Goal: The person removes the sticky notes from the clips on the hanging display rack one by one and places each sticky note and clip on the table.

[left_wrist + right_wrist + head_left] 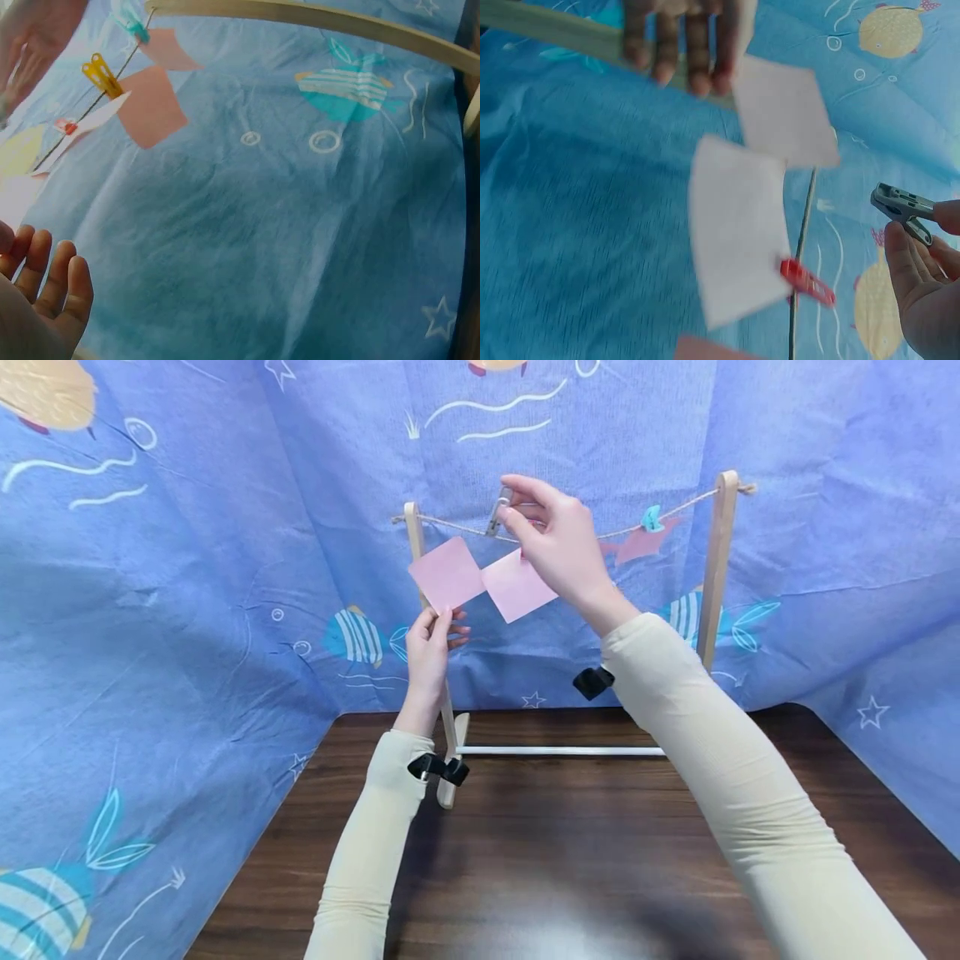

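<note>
My left hand (429,656) pinches a pink square paper (447,575) by its bottom corner, near the left post. In the head view, my right hand (561,543) is raised at the string (622,532), holding a grey clothespin (904,202) between thumb and fingers. The held paper stands just below the string, left of a hanging pale pink paper (517,592). A red clothespin (808,282) fastens that hanging sheet to the string, as the right wrist view shows. My right hand covers part of the hanging sheet in the head view.
Two wooden posts (716,577) hold up the string, with a white bar (562,750) low between them. Farther right hang coral papers (154,109) on a yellow clothespin (102,76) and a teal one (652,518). A blue fish-print curtain (262,568) backs the brown table (525,843).
</note>
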Tool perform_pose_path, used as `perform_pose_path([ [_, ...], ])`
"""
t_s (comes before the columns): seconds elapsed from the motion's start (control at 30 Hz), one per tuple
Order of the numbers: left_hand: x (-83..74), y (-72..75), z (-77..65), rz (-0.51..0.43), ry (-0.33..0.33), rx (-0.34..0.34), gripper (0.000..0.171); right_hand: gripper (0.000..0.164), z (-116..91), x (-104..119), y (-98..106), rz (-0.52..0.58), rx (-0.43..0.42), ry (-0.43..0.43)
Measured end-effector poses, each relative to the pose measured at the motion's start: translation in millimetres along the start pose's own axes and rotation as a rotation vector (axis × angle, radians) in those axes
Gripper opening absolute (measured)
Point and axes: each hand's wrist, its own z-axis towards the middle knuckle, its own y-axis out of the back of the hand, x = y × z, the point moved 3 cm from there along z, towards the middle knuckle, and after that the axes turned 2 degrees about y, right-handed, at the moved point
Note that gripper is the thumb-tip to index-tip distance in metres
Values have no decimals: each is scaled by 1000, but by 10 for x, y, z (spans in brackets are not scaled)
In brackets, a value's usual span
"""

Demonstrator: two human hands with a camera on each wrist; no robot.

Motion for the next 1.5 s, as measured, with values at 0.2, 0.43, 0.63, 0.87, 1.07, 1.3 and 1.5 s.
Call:
perform_pose_path([
  [0.2, -117, 184, -34, 61, -39, 12, 21, 40, -244, -22, 399, 35, -61, -38],
  [0.43, -209, 469, -87, 125, -64, 27, 22, 37, -603, -77, 999, -68, -174, -26],
  [0.63, -266, 829, -155, 206, -69, 10, 21, 36, -939, -209, 1479, -110, -266, -37],
  [0.87, -234, 1205, -265, 285, -45, -42, 26, 37, -1311, -449, 1880, -194, -343, -153],
  [1.07, -108, 1398, -399, 371, -1, -80, 35, 40, -1622, -735, 2022, -311, -365, -207],
  [1.3, -22, 1434, -555, 480, 65, -49, 29, 44, -2033, -1106, 2067, -460, -401, -269],
  [1.5, 235, 1546, -622, 541, 93, -47, 30, 45, -2353, -1438, 2074, -580, -353, -341],
])
